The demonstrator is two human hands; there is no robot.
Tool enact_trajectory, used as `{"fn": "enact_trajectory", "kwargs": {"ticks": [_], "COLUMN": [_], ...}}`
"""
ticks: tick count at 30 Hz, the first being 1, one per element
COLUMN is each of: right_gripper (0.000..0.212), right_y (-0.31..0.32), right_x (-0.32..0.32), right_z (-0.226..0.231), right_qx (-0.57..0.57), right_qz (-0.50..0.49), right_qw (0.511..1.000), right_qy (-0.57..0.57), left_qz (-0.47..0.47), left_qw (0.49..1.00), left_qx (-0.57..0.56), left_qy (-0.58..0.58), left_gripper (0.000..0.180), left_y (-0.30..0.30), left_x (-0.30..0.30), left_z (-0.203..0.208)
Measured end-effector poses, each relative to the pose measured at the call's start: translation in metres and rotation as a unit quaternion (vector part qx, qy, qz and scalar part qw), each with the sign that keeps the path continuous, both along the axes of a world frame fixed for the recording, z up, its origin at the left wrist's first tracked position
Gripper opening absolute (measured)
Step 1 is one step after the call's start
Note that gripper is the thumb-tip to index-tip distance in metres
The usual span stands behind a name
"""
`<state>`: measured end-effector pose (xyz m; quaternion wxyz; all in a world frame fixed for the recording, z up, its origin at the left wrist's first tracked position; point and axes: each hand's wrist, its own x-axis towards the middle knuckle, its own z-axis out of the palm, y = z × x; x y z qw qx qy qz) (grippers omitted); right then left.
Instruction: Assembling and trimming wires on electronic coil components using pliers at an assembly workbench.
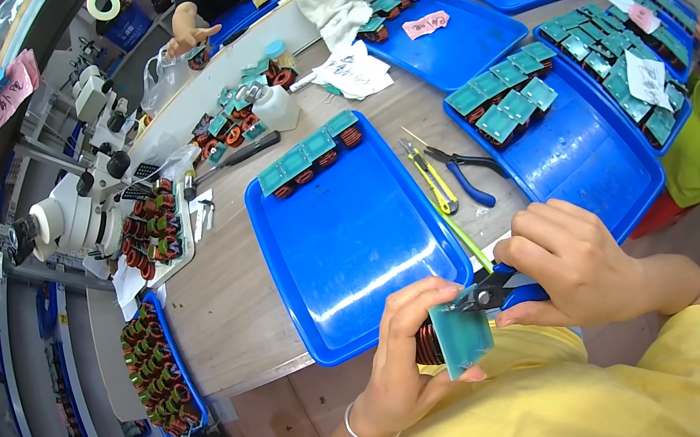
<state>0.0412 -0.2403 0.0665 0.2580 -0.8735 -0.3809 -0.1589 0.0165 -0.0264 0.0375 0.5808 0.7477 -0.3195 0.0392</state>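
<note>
My left hand is closed around a copper coil with a green circuit board on it. The board is turned upright, its face toward my right side. A pair of wire cutters sits in my right hand, fingers wrapped round the handles. The cutters' jaws reach the board's upper edge; whether they grip a wire there is too small to tell. Just beyond my hands lies a blue tray with a row of coil-and-board parts along its far side.
A yellow utility knife and blue-handled pliers lie between the near tray and another blue tray of parts. Coils stand in a left tray, beside a microscope. A white bottle stands behind. Other people work across and at right.
</note>
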Motion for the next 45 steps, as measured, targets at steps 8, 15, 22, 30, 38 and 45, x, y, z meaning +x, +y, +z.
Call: {"fn": "enact_trajectory", "kwargs": {"ticks": [8, 15, 22, 30, 38, 45], "right_gripper": [0.047, 0.044, 0.040, 0.040, 0.035, 0.053], "right_y": [0.001, 0.001, 0.005, -0.010, 0.001, 0.009], "right_x": [-0.002, -0.001, 0.000, -0.003, -0.004, 0.003], "right_z": [0.002, 0.003, -0.010, -0.007, -0.013, -0.016], "right_qx": [-0.027, -0.031, -0.028, 0.062, 0.117, 0.172], "right_qz": [-0.015, -0.005, -0.010, 0.098, 0.002, -0.036], "right_qw": [1.000, 0.999, 0.999, 0.974, 0.954, 0.936], "right_qy": [-0.005, 0.012, 0.045, 0.194, 0.277, 0.306], "left_qz": [0.022, -0.010, 0.023, -0.166, -0.147, -0.071], "left_qw": [0.997, 0.999, 0.999, 0.741, 0.646, 0.836], "left_qx": [0.047, 0.032, 0.040, -0.499, -0.518, -0.328], "left_qy": [-0.061, -0.034, -0.009, 0.418, 0.541, 0.434], "left_gripper": [0.071, 0.071, 0.068, 0.080, 0.074, 0.079], "left_y": [-0.001, -0.001, -0.004, 0.000, -0.004, -0.022], "left_x": [0.001, 0.000, 0.004, 0.007, 0.012, 0.014], "left_z": [-0.003, 0.004, -0.006, -0.012, -0.034, -0.027]}}
